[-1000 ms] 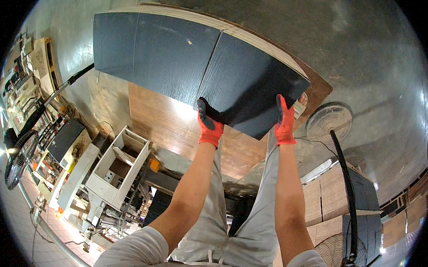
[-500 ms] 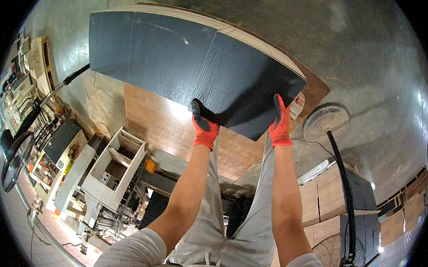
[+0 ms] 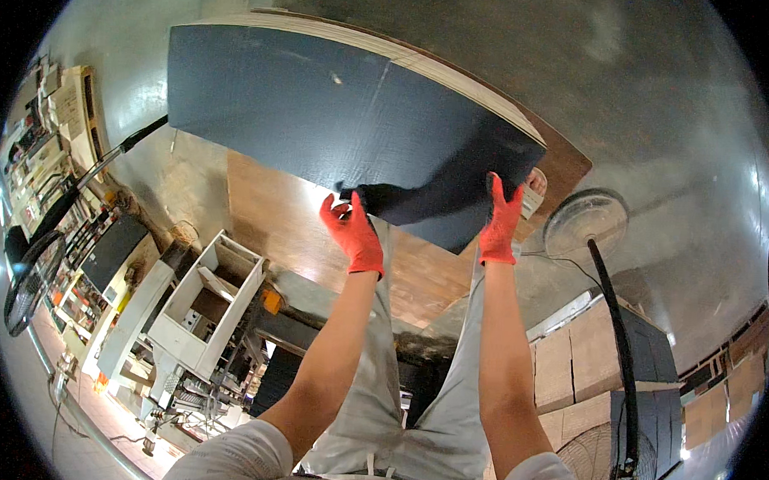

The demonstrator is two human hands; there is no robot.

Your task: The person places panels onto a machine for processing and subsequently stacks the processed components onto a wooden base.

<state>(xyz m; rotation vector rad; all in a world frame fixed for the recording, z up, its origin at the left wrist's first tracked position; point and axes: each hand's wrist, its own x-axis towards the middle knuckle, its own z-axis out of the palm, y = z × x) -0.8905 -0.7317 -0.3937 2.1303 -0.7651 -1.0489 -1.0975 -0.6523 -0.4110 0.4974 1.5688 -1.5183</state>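
A dark blue-black wood-grain panel (image 3: 279,107) lies on top of a stack of pale-edged boards in front of me. My left hand (image 3: 353,232), in a red glove with dark fingertips, is at the panel's near edge. Its fingers are bent and spread apart, and I see nothing held in them. At the panel's near right edge is my right hand (image 3: 501,219), gloved the same way. The thumb points up along the panel face and the fingers curl about the edge, partly hidden. A dark shadow falls across the panel between both hands.
A brown board (image 3: 275,197) lies under the stack. A standing fan (image 3: 35,280) is at left, near a white open cabinet frame (image 3: 206,305). To the right are a round fan base (image 3: 585,223) with a black pole and stacked panels (image 3: 581,347). Another person's foot shows beyond my right hand.
My left hand has turned and its fingers now show spread at the edge, where its thumb lay over the panel before. The panel's left end sits slightly farther right. My right hand has barely moved.
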